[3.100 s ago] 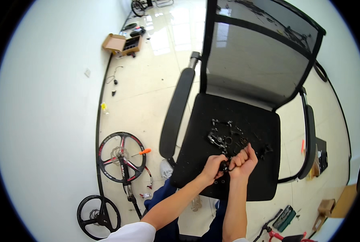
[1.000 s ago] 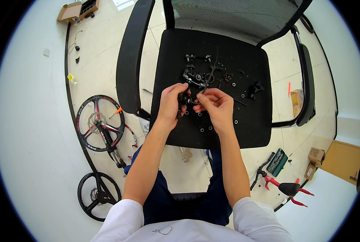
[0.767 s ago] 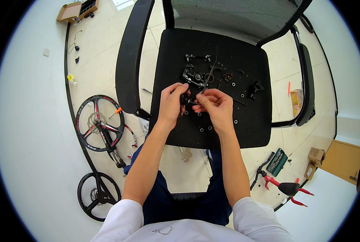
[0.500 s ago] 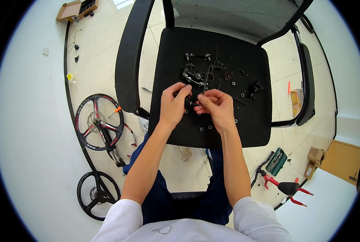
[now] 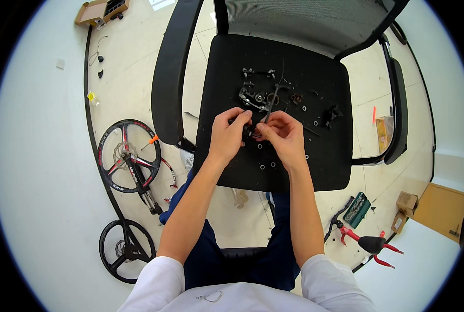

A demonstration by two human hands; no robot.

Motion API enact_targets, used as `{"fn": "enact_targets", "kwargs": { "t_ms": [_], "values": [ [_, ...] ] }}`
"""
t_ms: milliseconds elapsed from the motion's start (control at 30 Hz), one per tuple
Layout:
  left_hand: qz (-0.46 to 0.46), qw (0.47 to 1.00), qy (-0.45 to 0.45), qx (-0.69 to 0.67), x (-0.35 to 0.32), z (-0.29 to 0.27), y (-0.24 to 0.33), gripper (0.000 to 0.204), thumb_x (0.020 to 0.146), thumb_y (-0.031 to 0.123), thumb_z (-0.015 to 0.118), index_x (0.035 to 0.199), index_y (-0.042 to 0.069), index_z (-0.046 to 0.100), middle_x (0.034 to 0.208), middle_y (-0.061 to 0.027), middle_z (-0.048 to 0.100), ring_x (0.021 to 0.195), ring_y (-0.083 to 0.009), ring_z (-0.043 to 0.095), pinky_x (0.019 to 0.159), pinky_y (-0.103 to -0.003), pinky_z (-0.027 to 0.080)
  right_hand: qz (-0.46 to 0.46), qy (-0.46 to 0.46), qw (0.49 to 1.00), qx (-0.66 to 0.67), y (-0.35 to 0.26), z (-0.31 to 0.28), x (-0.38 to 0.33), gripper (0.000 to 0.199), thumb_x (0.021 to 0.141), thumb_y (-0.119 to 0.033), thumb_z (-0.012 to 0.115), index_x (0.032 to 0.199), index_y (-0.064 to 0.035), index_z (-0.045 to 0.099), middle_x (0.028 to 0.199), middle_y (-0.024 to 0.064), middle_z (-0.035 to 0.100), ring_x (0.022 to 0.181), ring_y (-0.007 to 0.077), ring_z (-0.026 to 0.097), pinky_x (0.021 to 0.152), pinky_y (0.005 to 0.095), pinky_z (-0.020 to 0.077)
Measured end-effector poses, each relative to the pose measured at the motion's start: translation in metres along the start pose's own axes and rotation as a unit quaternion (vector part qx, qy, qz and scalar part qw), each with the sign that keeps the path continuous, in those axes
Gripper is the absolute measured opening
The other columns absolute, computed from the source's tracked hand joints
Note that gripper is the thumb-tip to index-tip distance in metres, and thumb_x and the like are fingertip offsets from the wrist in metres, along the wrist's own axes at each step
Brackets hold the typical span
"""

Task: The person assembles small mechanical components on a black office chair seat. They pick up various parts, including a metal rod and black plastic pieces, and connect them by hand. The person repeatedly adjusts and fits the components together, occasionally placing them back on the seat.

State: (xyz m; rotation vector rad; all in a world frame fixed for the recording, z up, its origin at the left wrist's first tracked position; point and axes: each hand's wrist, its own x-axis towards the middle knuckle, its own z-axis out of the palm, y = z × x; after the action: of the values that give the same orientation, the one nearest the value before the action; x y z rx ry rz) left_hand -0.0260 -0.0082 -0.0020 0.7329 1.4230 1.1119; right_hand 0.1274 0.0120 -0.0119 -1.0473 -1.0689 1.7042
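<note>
Over the black chair seat [image 5: 227,174] my two hands work close together. My left hand [image 5: 231,136] is closed, thumb against fingers, on a small dark part [image 5: 248,130] mostly hidden by the fingers. A thin dark rod [image 5: 272,103], shaped like the long arm of a hex key, rises from the pinch of my right hand [image 5: 284,136]; its lower end meets the small part. Just beyond lie a black and silver bicycle brake caliper [image 5: 253,98], a dark piece with silver ends [image 5: 259,73] and small brown pieces [image 5: 296,98].
Several small washers [image 5: 273,164] and a black bracket-like part [image 5: 332,115] lie on the seat. Armrests [image 5: 174,78] flank it. On the floor are spoked wheels [image 5: 103,162] at left, a green tool case [image 5: 357,210] and a red frame with a black saddle [image 5: 371,243] at right.
The view has shifted slightly, so the seat and its parts sit a little further right. The rod leans more to the right. Both hands keep their grips.
</note>
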Motion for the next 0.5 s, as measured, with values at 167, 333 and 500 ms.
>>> {"fn": "enact_targets", "kwargs": {
  "t_ms": [167,333,500],
  "values": [
    [0.166,0.976,0.028,0.139,-0.002,0.004,-0.018,0.025,0.091,0.017,0.058,0.074,-0.003,0.059,0.068,-0.0164,0.063,0.062,-0.0216,0.063,0.058,-0.034,0.047,-0.001,0.015,1.000,-0.004,-0.001,0.005,0.004,0.039,0.086,0.007,0.061,0.121,0.0005,0.045,0.089,0.0076,0.061,0.083,0.0140,0.062,0.077,0.0263,0.0519],
    [0.184,0.943,0.047,0.272,-0.005,0.022,-0.016,0.024,0.089,0.021,0.059,0.083,-0.002,0.062,0.077,-0.0219,0.063,0.072,-0.0388,0.062,0.063,-0.043,0.048,0.096,0.118,0.952,0.266,-0.004,-0.001,0.004,0.011,0.089,-0.013,0.060,0.087,-0.0108,0.049,0.068,-0.0004,0.045,0.058,0.0103,0.043,0.053,0.0224,0.0344],
    [0.223,0.942,0.010,0.251,-0.025,0.041,-0.023,0.021,0.090,0.018,0.057,0.084,-0.002,0.055,0.080,-0.0230,0.059,0.076,-0.0406,0.060,0.063,-0.046,0.045,0.042,0.307,0.942,0.126,-0.013,0.012,0.000,0.040,0.089,-0.013,0.066,0.065,-0.0169,0.034,0.052,-0.0085,0.026,0.040,0.0037,0.025,0.038,0.0251,0.0192]
  ]
}}
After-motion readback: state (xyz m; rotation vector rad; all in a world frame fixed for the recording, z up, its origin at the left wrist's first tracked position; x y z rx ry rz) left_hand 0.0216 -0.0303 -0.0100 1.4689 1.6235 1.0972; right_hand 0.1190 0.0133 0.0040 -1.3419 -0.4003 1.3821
